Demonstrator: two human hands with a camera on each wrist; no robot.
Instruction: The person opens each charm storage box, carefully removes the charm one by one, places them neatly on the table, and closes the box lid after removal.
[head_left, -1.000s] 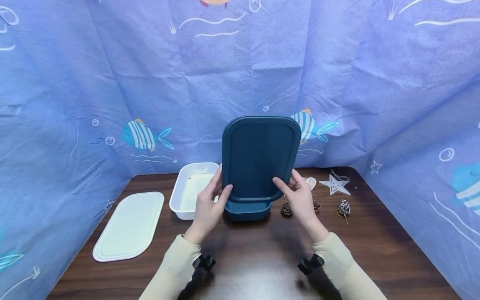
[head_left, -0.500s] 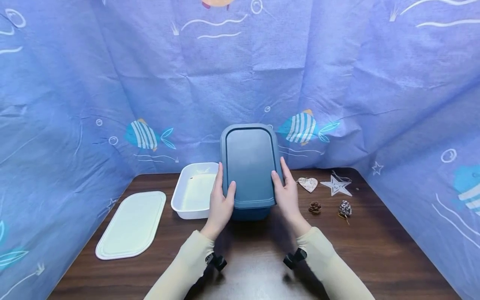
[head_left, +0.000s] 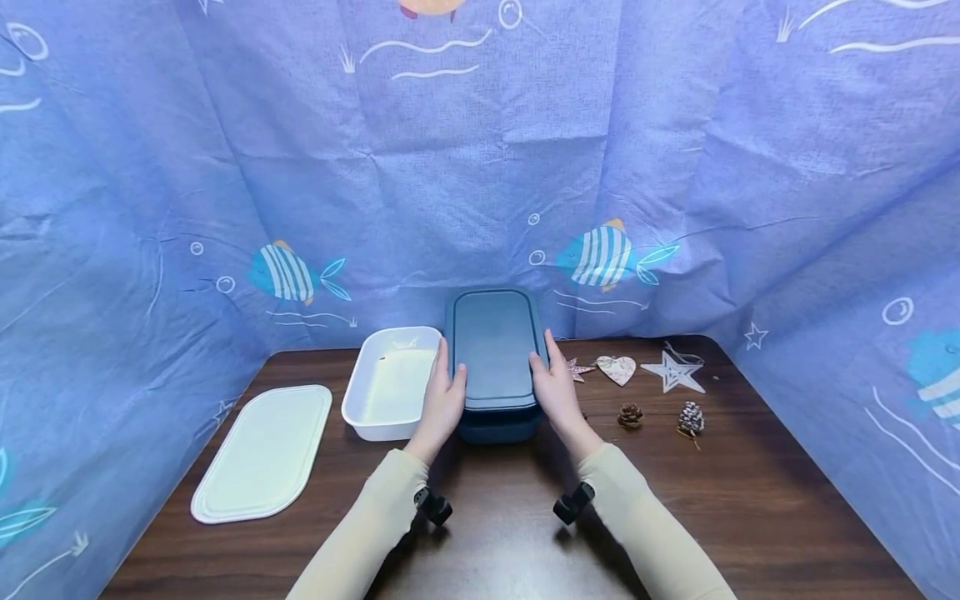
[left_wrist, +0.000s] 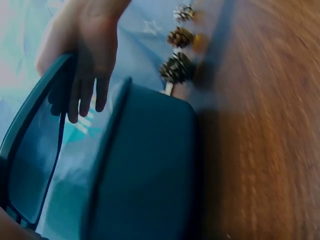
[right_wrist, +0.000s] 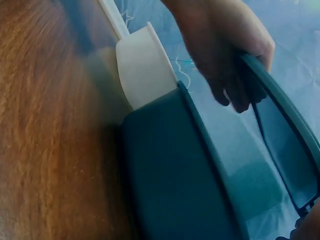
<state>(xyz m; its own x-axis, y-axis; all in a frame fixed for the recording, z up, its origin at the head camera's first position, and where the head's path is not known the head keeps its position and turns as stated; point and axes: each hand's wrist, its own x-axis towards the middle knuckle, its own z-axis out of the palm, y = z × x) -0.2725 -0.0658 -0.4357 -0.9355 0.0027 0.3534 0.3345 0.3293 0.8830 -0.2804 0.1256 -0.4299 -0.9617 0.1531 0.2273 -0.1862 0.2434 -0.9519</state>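
A dark blue rectangular lid is held over a matching dark blue box at the middle of the table. On its left edge, my left hand pinches it, thumb on the top face and fingers along the side. My right hand grips the opposite edge the same way. Both wrist views show a gap between the lid and the rim of the box. The lid tilts, and the box's inside is hidden beneath it in the head view.
Left of the blue box stands a white box, with its white lid lying farther left. To the right are a heart ornament, a white star, a patterned star, a brown pinecone and a frosted pinecone. A blue curtain hangs behind.
The blue lid has come down from a raised, upright pose to a flatter one close over the blue box. Both hands moved down with it, and the patterned star now shows.
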